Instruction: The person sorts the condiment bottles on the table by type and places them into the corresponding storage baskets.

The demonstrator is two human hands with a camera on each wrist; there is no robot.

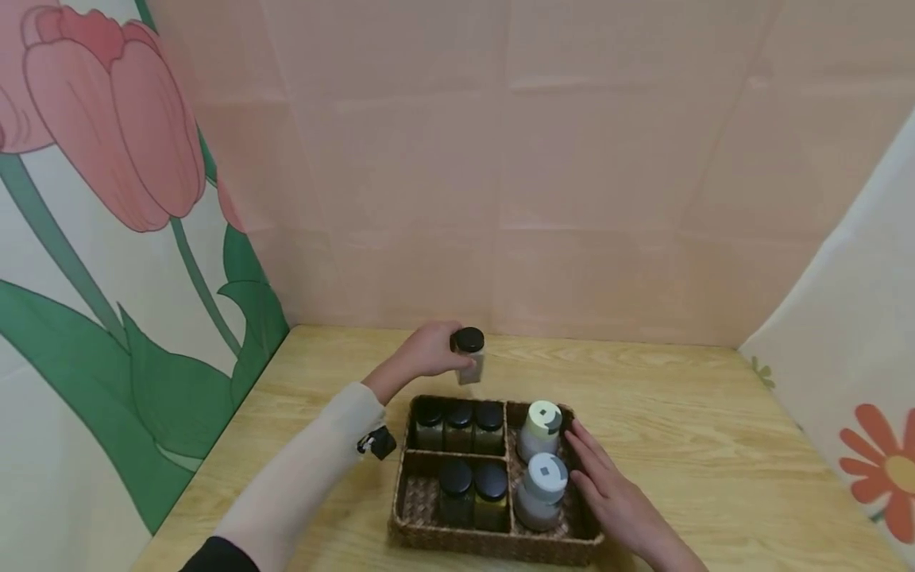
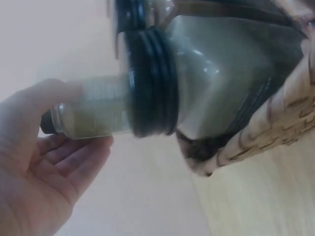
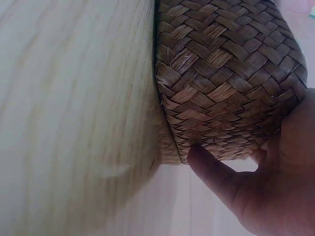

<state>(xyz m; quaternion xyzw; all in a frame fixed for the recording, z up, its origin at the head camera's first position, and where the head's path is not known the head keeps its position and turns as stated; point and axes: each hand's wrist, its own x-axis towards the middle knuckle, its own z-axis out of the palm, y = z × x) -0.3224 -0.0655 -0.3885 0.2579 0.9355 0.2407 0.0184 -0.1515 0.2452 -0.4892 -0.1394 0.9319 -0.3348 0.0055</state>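
Note:
My left hand (image 1: 434, 349) grips a small clear jar (image 1: 469, 369) with a black lid, holding it above the table beyond the far side of a woven basket (image 1: 493, 543). In the left wrist view, thumb and fingers lie on both sides of the held jar (image 2: 93, 110); its contents look pale. Against the basket's right side rests my right hand (image 1: 608, 492), its fingers extended along the wall. The right wrist view shows the thumb (image 3: 211, 169) touching the brown weave (image 3: 221, 83); the other fingers are mostly hidden.
Several black-lidded jars (image 1: 459, 429) stand in the basket's two left compartments. Its right compartment holds a jar with a pale yellow-green lid (image 1: 545, 417) and one with a white lid (image 1: 547, 473). Under everything is a wooden table (image 1: 686, 405), backed by a pink cloth (image 1: 500, 199).

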